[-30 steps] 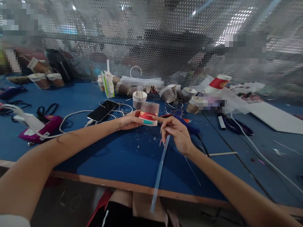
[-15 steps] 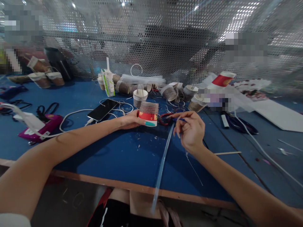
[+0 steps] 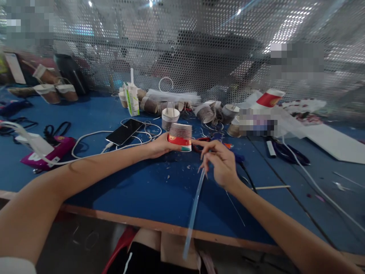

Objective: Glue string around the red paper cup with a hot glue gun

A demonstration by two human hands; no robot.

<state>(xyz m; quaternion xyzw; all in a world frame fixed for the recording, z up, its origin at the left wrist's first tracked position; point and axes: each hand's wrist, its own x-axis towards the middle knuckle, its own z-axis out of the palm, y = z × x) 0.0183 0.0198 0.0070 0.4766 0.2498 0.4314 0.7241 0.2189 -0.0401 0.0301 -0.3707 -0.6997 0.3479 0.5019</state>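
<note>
My left hand [image 3: 161, 146] is closed around a red-and-white paper cup [image 3: 184, 141], whose upper part is wrapped in brownish cord [image 3: 180, 130]. From the right, my right hand [image 3: 219, 161] reaches over with its index finger stretched out to the cup's side. Its other fingers are loosely bent and apart, and I see nothing held in them. Below those fingers runs a long translucent stick [image 3: 194, 213], which juts past the table's front edge; its upper end is hidden by the hand. A blue tool with a dark cable [image 3: 239, 156] lies partly hidden behind the right hand.
Beyond the cup stand another paper cup [image 3: 170, 118], a drink carton [image 3: 131, 99] and several cord-wrapped cups. To the left lie a phone [image 3: 124, 132], white cables and a purple power strip [image 3: 48, 152]. At right are a thin wooden stick [image 3: 273, 187] and a white board [image 3: 336, 140].
My right hand has moved left and slightly down, bringing its index finger up to the cup. The blue tool now shows to the right of that hand. My left hand still holds the cup.
</note>
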